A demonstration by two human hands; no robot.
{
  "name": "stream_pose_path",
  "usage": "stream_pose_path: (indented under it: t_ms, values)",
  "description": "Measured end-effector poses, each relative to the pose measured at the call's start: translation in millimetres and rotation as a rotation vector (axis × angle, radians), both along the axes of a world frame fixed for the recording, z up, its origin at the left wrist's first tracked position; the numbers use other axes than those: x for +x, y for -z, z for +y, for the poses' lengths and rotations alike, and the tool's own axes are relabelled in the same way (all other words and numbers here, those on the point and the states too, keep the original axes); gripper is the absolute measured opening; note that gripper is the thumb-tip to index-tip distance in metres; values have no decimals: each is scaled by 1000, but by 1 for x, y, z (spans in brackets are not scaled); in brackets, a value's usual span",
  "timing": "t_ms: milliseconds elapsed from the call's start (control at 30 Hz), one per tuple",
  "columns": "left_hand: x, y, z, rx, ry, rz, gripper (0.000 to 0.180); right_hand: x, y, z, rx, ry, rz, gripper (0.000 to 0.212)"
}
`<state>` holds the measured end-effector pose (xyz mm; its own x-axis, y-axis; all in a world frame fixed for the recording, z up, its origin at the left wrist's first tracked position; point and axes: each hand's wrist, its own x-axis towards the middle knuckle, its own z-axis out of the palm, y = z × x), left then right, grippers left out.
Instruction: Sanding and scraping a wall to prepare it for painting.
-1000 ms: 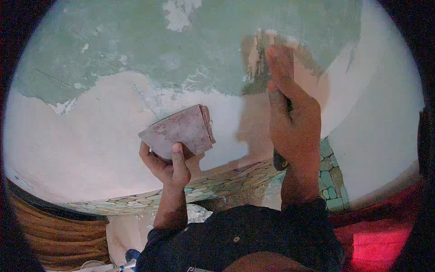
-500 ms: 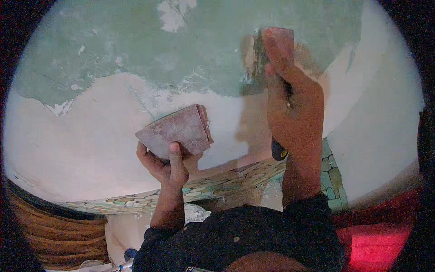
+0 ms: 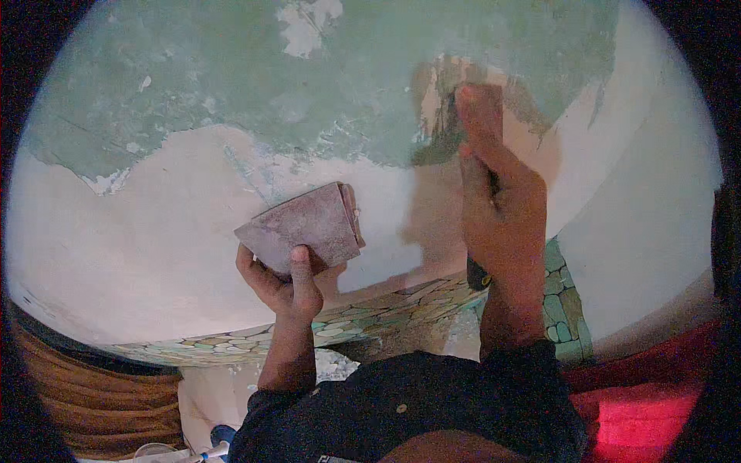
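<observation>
My left hand (image 3: 289,289) grips a folded sheet of worn sandpaper (image 3: 305,224), thumb in front and fingers behind it. My right hand (image 3: 505,201) is closed round a scraper (image 3: 486,104) whose dark handle end (image 3: 476,275) shows below the palm. The scraper's blade, partly covered by my fingers, lies at the wall (image 3: 370,85), along the lower part of the green paint. Around the blade the green is rubbed away in a rough pale and brownish patch (image 3: 428,104). Whether the blade's edge touches the wall I cannot tell.
White wall surface (image 3: 154,247) runs below the ragged green edge. A stone-patterned band (image 3: 340,324) borders the wall's foot. Brown folded cloth (image 3: 108,393) hangs at lower left, red cloth (image 3: 641,417) at lower right. White crumbs (image 3: 336,363) lie on the floor.
My right hand has drawn the scraper downward, uncovering a scraped streak above the blade. My left hand with the sandpaper has barely shifted.
</observation>
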<state>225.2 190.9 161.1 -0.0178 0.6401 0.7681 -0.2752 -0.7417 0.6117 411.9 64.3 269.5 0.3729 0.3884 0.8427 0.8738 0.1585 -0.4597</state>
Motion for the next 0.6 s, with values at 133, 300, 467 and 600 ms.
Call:
stream_pose_path:
  t_ms: [133,300,467,600]
  values:
    - [0,1,1,-53,22,-22,75,-5,-15,0,20,63,-52,49]
    - [0,-1,-3,-16,-17,6,64,-12,-16,3,-6,-61,119,40]
    - [0,-5,-3,6,7,2,64,-6,-16,-1,-33,33,20,50]
    - [2,1,-1,-19,-35,-6,65,-3,-19,8,79,-160,64,37]
